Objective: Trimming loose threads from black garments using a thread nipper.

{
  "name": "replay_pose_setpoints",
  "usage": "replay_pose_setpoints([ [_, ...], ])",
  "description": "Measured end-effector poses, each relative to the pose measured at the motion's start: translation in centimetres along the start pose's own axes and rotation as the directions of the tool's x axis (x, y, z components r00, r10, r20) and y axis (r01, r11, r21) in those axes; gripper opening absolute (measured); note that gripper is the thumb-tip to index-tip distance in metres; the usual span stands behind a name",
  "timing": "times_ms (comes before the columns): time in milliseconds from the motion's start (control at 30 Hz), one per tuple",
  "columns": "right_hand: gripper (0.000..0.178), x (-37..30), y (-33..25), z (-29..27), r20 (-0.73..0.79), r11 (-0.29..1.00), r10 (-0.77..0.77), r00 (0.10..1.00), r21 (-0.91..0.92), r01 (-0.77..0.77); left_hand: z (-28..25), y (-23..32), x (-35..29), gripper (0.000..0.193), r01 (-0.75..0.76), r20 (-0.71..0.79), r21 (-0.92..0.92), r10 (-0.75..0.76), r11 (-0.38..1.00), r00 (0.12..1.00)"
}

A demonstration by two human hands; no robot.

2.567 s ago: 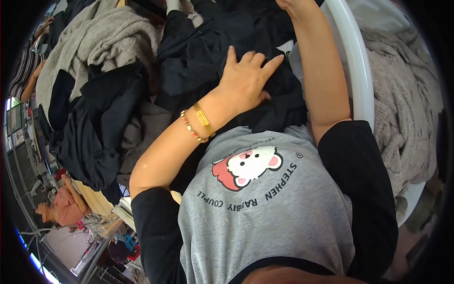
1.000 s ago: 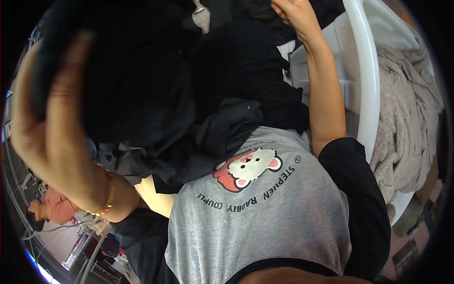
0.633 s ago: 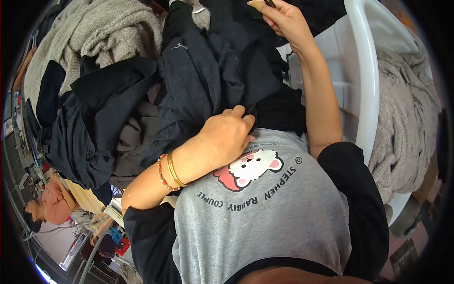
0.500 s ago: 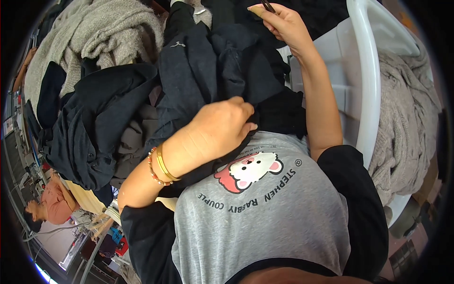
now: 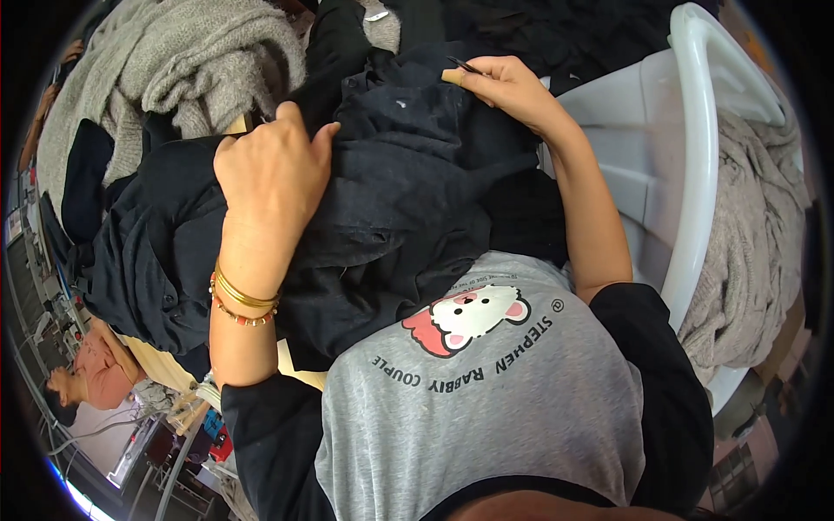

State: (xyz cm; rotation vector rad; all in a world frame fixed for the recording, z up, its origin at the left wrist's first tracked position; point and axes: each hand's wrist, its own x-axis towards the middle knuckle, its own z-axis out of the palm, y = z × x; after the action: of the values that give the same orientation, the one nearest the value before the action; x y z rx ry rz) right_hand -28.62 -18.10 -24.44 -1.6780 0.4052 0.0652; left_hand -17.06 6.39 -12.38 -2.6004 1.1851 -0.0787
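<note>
A dark navy garment (image 5: 400,187) with buttons and a small pale mark lies spread across my lap. On its left part, my left hand (image 5: 274,169) is closed with the fingers curled over the cloth; the fingertips are hidden. Over the garment's far right part, my right hand (image 5: 512,91) pinches a slim black tool (image 5: 465,65), too small to tell its exact kind. A yellowish covering (image 5: 452,76) shows at a fingertip of that hand.
Grey knitwear (image 5: 208,69) is heaped at the far left, beside more dark clothes (image 5: 156,234). A white plastic bin (image 5: 691,191) stands to the right, with grey-beige knitwear (image 5: 738,243) beyond its rim. Another person (image 5: 95,369) sits at the left.
My left hand has moved left and away from me, and the dark garment is now spread wider. My right hand has come nearer, still holding the slim black tool.
</note>
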Motion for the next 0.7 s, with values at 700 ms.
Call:
replay_pose_setpoints([
  [700,0.028,-0.3,-1.6,0.6,-0.103,0.990,-0.130,0.986,0.045,0.135,16.0,0.8,15.9,0.054,0.153,0.444,-0.664,0.221,0.732,0.869],
])
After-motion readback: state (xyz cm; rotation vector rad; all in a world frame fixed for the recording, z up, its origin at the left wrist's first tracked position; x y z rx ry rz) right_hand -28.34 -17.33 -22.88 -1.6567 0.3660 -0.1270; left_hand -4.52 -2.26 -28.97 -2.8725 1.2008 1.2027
